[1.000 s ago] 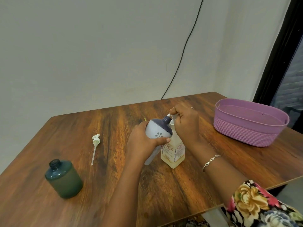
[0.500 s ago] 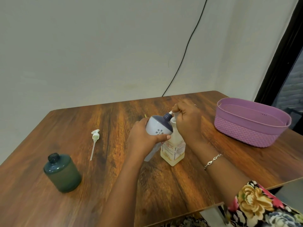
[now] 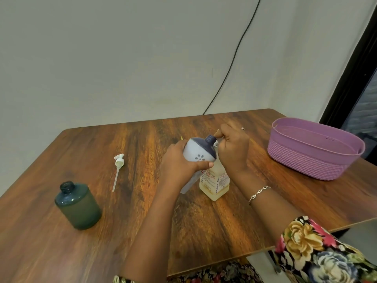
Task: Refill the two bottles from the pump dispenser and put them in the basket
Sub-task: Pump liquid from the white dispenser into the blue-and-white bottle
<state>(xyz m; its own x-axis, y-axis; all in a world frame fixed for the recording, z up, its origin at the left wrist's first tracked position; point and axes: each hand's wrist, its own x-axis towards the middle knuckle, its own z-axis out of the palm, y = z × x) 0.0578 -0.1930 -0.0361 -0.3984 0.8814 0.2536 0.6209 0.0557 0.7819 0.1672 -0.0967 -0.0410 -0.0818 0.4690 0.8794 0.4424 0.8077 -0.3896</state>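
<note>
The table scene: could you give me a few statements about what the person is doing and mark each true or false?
1. The left hand holds a white bottle with a dark top, tilted toward the pump dispenser. True.
2. The purple basket already holds a bottle. False: no bottle shows in it.
3. The green bottle stands upright with no cap on. True.
4. The right hand rests flat on the table. False: it is at the top of the pump dispenser.
5. A loose white pump head lies on the table between the green bottle and the hands. True.
6. The pump dispenser lies on its side. False: it stands upright.
</note>
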